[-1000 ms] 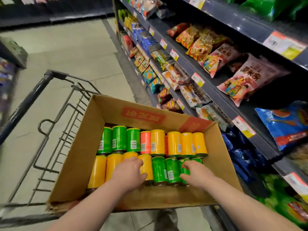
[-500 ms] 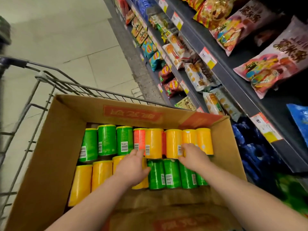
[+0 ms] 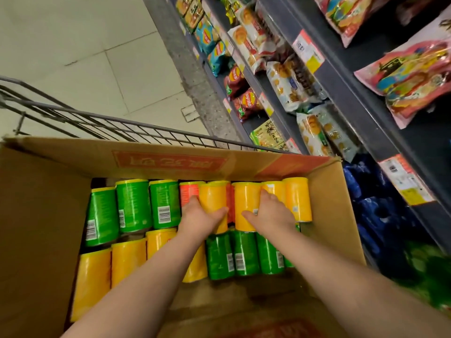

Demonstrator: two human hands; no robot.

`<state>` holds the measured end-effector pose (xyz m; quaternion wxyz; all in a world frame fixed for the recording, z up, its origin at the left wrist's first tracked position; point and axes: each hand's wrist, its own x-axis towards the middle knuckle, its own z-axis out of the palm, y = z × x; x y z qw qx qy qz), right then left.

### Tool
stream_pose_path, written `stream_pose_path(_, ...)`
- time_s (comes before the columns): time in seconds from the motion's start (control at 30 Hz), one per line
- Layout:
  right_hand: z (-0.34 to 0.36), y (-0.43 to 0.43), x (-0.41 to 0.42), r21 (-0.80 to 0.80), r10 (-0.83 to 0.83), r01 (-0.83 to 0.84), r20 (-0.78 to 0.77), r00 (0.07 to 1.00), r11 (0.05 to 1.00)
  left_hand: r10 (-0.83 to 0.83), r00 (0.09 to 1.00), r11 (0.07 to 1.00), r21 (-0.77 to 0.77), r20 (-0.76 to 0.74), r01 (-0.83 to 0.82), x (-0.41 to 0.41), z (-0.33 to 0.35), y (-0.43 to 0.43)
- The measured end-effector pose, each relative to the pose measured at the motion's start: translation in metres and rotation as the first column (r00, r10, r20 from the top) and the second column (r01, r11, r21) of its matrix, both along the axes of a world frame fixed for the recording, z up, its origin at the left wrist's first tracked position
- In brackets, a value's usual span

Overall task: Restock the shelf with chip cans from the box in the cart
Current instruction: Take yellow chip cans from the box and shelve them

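Yellow cylindrical chip cans in the brown cardboard box were clasped singly by left hand and right hand; pick-up judged in hand, straight lift clear required next.

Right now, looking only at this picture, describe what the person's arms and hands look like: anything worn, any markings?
Both are bare. The left hand and right hand wear no gloves, and no rings show. The left forearm and right forearm carry no sleeve, watch or bracelet in the part in view, and no markings are visible.
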<state>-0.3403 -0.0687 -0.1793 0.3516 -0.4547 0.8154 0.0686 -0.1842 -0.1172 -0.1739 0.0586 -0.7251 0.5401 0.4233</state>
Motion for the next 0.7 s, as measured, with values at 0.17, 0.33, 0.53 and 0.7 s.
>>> stream_pose_path(0.17, -0.003, -0.002, 0.0, 0.01, 0.012, -0.012, -0.015, 1.0, 1.0, 0.025, 0.999, 0.999, -0.031, 0.049, -0.023, -0.009, -0.008, 0.0)
stream_pose_path(0.33, -0.001, -0.007, 0.004, 0.052, 0.009, -0.006, -0.039, 0.999, 0.999, 0.112, 0.993, 0.992, -0.049, -0.037, -0.114, 0.001, -0.007, 0.005)
stream_pose_path(0.53, 0.0, -0.013, 0.017, 0.06, -0.016, 0.018, -0.024, 1.0, 0.998, 0.171, 0.979, 0.983, -0.043, -0.114, -0.177, 0.022, 0.0, 0.021)
stream_pose_path(0.7, -0.006, -0.013, 0.025, 0.026, -0.108, 0.108, 0.02, 0.994, 0.994, 0.236, 0.958, 0.97, -0.026, -0.165, -0.243, 0.036, 0.002, 0.03)
